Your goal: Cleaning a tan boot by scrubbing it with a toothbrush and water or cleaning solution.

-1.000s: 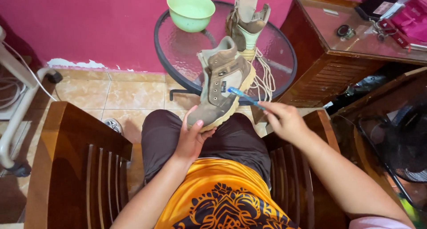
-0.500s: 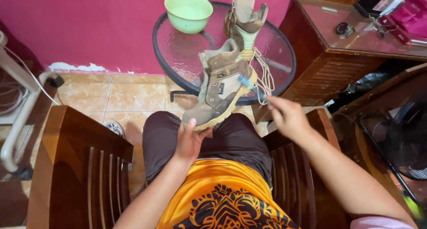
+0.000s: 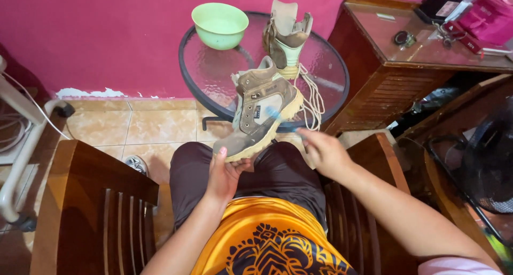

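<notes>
Gripping: the left hand point(image 3: 224, 173) is cupping the toe end of a brown hiking boot point(image 3: 262, 114) from beneath, fingers curling up round the sole's edge.
Brushing: the right hand point(image 3: 323, 152) is pinching the handle of a blue toothbrush point(image 3: 278, 117), whose blurred head is lying against the boot's side near the heel.
Boot position: it is tilting toe-down over the person's lap, above dark trousers point(image 3: 278, 171), in front of the table's edge.
Seating: the person is sitting in a dark wooden armchair point(image 3: 96, 211), an orange patterned shirt point(image 3: 267, 243) showing below.
Table: a round glass table point(image 3: 214, 77) is carrying a second boot point(image 3: 286, 37), upright, with pale laces trailing, and a green bowl point(image 3: 219, 25) beside it.
Right side: a wooden cabinet point(image 3: 395, 77) is standing against the pink wall point(image 3: 107, 34).
</notes>
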